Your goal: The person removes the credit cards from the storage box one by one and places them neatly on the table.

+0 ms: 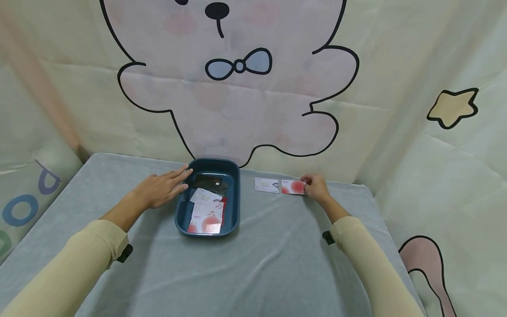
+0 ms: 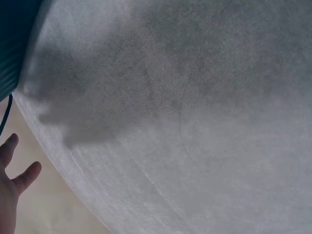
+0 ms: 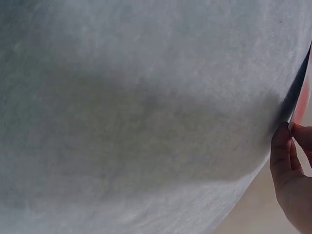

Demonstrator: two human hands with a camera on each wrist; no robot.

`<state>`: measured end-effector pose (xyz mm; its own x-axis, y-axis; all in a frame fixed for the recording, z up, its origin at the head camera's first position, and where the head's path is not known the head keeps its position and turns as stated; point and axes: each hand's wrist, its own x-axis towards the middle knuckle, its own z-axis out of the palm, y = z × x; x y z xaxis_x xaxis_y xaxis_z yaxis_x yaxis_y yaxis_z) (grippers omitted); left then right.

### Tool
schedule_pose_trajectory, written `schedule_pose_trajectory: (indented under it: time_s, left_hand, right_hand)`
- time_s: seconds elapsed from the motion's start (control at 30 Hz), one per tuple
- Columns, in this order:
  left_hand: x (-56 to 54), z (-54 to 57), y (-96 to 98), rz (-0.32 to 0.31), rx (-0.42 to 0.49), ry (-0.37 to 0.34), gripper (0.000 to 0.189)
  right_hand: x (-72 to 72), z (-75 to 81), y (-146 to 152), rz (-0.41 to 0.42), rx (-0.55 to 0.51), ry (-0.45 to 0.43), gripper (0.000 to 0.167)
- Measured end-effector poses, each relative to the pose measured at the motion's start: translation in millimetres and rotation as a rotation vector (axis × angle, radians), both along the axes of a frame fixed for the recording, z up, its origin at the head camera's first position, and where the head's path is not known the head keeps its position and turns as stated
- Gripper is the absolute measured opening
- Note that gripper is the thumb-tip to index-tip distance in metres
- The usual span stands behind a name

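My right hand point(image 1: 316, 188) pinches the right end of a white card with a red circle point(image 1: 292, 186), low over the table; in the right wrist view the card's edge point(image 3: 301, 100) sits between thumb and fingers. Just left of it lies a white card point(image 1: 266, 185). My left hand point(image 1: 162, 188) has its fingers straight, fingertips at the left rim of a dark blue tray point(image 1: 236, 198). Inside the tray are a black card point(image 1: 207, 182), a white card point(image 1: 203, 195), a white-and-red card point(image 1: 207, 218) and a red one partly hidden beneath.
A grey cloth covers the table point(image 1: 269, 264). Behind it hangs a cream curtain point(image 1: 380, 79) printed with a bear and a star, close to the table's far edge. The tray stands near that far edge.
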<state>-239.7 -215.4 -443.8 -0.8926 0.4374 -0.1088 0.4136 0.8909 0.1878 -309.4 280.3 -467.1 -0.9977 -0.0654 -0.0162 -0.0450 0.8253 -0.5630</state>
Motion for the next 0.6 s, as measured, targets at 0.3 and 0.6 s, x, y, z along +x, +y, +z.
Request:
schedule_pose_trajectory:
  time_s: [0.3,0.6]
  left_hand:
    - [0.1,-0.1,1.1,0.002,-0.001,0.006,0.061]
    - [1.7,2.2,1.2,-0.005,-0.006,0.012,0.061]
  right_hand:
    - [0.4,-0.1,-4.9,-0.021,0.024,-0.024,0.032]
    - [0.3,0.4,-9.7,-0.049,0.043,-0.069,0.033]
